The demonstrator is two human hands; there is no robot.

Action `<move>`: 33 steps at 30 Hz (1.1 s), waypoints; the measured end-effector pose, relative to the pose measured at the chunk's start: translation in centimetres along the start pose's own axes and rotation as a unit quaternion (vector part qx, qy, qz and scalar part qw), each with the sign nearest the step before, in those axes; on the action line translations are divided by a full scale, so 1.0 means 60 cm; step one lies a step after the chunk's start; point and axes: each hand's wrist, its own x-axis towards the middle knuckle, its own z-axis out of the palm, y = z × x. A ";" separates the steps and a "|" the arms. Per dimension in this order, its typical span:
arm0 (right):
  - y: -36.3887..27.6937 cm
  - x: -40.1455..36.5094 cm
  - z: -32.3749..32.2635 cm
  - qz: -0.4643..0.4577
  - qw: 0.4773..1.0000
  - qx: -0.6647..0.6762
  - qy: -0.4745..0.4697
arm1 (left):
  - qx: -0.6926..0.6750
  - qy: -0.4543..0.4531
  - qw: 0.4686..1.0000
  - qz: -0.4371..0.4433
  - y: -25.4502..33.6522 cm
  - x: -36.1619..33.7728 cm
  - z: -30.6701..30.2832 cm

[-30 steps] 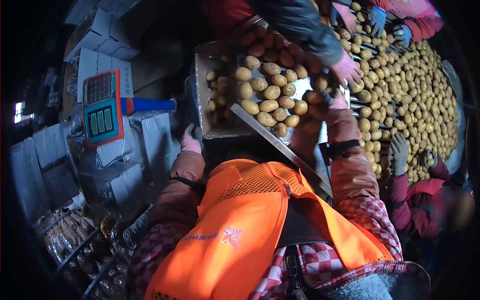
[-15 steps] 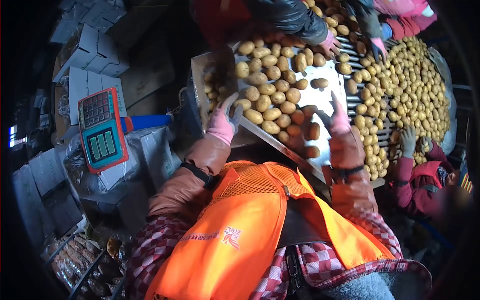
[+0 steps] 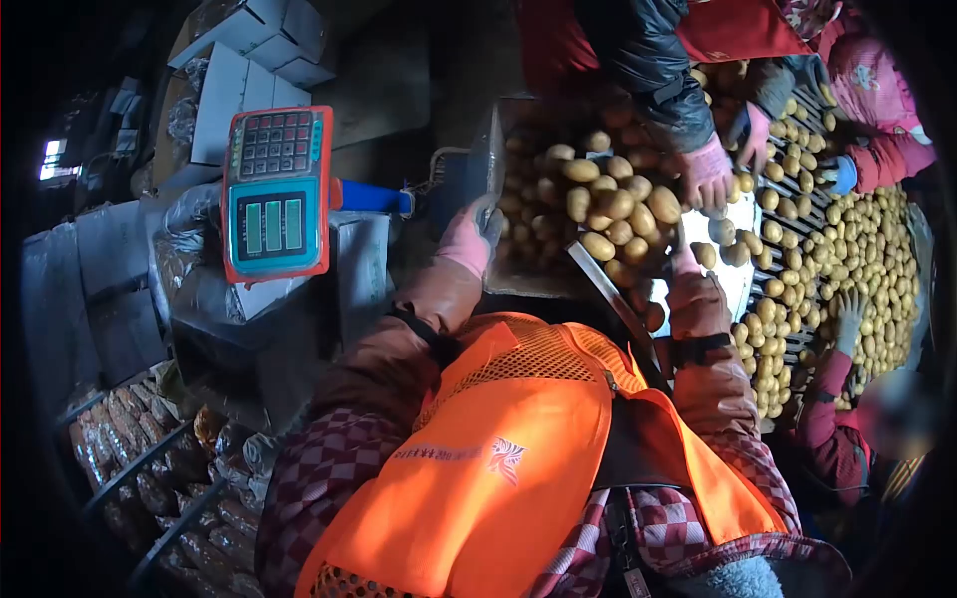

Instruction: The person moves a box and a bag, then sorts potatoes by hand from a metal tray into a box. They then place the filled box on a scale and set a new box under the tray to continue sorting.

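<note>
while the potatoes (image 3: 618, 204) crowd together between twelve and one o'clock from my chest, at the tray side of the box (image 3: 490, 164), my left hand (image 3: 467, 242) rests at the box's wall, at eleven. half a second earlier it was up at the potatoes by the metal strip (image 3: 620, 303); now its gloved fingers lie along the wall, and i cannot tell whether they grip it. my right hand (image 3: 686, 262), at one o'clock, is at the near right side of the heap; its fingers are partly hidden, so i cannot tell whether they are together, apart or closed on a potato. the loose spread of a moment ago on the white tray (image 3: 710, 291) is now a tight heap, with more potatoes in shadow inside the box and only a few strays on the bare surface. i take that as most of this batch having crossed from tray to box. also at one, just beyond my right hand, a co-worker's pink glove (image 3: 706, 175) reaches in close to the heap. a broad pile (image 3: 887, 259) lies at two; the scale display (image 3: 277, 194) stands between ten and eleven.
</note>
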 end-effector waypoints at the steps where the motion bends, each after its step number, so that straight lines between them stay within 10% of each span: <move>1: -0.014 0.007 0.006 -0.015 1.000 0.012 -0.013 | 0.127 0.004 0.991 0.052 0.005 0.000 -0.004; 6: -0.059 0.026 0.039 -0.114 0.982 0.130 -0.079 | -0.094 0.034 0.994 -0.051 -0.055 -0.011 -0.002; 11: 0.024 0.122 0.023 -0.133 0.932 0.333 -0.046 | 0.119 0.106 0.986 0.046 0.029 -0.092 -0.034; 16: -0.006 0.134 -0.065 -0.099 0.971 -0.151 0.154 | 0.053 0.169 0.984 -0.002 -0.062 -0.141 -0.052; 18: -0.014 0.146 -0.002 -0.130 0.977 -0.142 0.090 | -0.221 0.158 0.953 -0.135 -0.027 -0.166 -0.058; 24: -0.088 0.016 0.106 -0.188 0.954 -0.228 -0.045 | -0.445 0.236 0.819 -0.274 0.003 -0.185 -0.057; 29: -0.002 -0.012 0.089 -0.394 0.911 0.119 0.009 | 0.042 0.138 0.988 -0.062 -0.112 -0.171 -0.052; 32: 0.062 -0.057 0.008 -0.104 0.969 0.216 -0.061 | 0.134 0.090 0.987 -0.014 -0.074 -0.148 -0.041; 33: 0.111 -0.056 0.016 -0.144 0.968 0.202 0.047 | 0.142 0.076 0.987 -0.013 -0.060 -0.132 -0.047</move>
